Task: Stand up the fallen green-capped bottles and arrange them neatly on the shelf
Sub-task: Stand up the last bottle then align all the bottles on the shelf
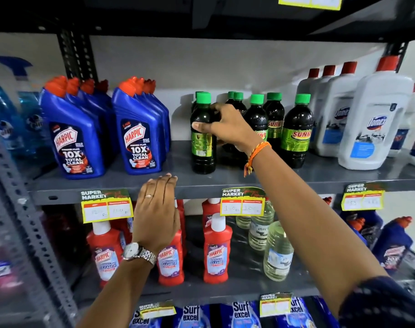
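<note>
Several dark bottles with green caps stand upright in the middle of the grey shelf [225, 178]. My right hand [223, 125] is wrapped around the upper body of the front left green-capped bottle [203, 150], thumb across its front. More green-capped bottles [296, 136] stand to the right, some with "Sunny" labels facing out, and others stand behind my hand. My left hand [158, 209] rests flat, fingers together, on the shelf's front edge, holding nothing.
Blue Harpic bottles [76, 136] with red caps stand left of the green-capped group. White Domex bottles [372, 124] stand on the right. Red Harpic bottles [217, 252] and clear bottles [277, 252] fill the shelf below. Price tags [243, 202] hang on the shelf edge.
</note>
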Available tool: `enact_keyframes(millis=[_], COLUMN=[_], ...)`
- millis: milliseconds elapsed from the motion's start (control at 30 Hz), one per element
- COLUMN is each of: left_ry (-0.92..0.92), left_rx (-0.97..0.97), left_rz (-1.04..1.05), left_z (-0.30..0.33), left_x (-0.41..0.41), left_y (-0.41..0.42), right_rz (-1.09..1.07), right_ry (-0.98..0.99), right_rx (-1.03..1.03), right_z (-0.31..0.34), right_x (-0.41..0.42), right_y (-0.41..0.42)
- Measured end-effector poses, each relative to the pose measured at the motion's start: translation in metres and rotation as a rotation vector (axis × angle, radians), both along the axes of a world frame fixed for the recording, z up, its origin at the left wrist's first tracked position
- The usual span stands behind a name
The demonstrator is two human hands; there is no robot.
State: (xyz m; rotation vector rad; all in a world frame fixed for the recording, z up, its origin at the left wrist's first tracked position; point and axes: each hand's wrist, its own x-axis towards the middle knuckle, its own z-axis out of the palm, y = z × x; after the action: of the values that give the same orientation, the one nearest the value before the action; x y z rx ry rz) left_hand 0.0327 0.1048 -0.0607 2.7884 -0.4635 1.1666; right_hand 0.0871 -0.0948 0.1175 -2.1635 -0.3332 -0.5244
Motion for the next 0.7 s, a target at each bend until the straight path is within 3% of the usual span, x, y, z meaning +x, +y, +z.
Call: enact_keyframes(millis=[200,467,533,700], left_ry=[-0.003,-0.014,-0.012,0.003], left_rx=[0.019,-0.003,0.000,-0.021], left_rz=[-0.012,0.000,0.000,0.004], left_z=[0.001,0.000,0.000,0.001], left_x=[-0.002,-0.003,-0.003,-0.004], left_y=[0.003,0.002,0.001,-0.002], right_rz=[-0.054,-0.365,-0.329,-0.082], right_ry=[0.059,-0.181,-0.145,0.049], right_rx=[0.040,-0.279,-0.268,-0.003], right_z=[0.000,0.013,0.017,0.028], right_x=[0.006,0.005,0.006,0.005], right_y=[0.008,0.022,0.020,0.012])
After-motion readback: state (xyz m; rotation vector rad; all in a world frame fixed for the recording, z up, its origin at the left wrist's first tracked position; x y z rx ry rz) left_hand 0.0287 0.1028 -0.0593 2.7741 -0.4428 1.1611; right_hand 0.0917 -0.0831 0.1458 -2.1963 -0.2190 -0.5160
